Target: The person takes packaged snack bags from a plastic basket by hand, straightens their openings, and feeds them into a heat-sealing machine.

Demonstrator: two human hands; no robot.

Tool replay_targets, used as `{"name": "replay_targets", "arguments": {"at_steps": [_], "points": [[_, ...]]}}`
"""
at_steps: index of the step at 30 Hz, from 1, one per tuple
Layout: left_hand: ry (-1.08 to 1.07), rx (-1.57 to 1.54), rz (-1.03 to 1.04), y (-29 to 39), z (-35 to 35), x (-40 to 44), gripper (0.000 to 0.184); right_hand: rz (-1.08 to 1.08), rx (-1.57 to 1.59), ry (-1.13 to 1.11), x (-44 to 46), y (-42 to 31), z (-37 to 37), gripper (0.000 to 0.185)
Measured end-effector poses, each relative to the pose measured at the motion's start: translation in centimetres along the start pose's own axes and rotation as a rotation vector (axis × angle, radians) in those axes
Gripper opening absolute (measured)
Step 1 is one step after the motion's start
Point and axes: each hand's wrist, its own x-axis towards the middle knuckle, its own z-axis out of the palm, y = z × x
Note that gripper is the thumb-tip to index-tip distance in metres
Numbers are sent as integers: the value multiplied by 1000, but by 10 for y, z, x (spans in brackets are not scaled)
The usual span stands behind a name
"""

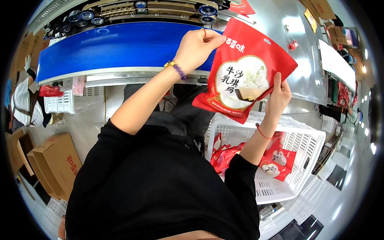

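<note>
Head view: the left hand [192, 50] pinches the red bag's [244, 74] upper corner, the right hand [280, 96] its opposite edge, near the basket [310, 134]. Probably light, its soft film looks slippery; edges offer better grip.

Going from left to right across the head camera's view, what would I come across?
Co-worker in a white top → white crate → left hand → large red pouch → white flat surface.
</note>
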Motion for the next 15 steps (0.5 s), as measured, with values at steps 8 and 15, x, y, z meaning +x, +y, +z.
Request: {"name": "replay_targets", "arguments": {"at_steps": [8, 15], "points": [[201, -10, -142, -41, 8, 52, 19, 98, 55, -78, 63, 21, 22, 23], [234, 201, -93, -35, -34, 52, 29, 69, 134, -142, 75, 33, 63, 25]]}}
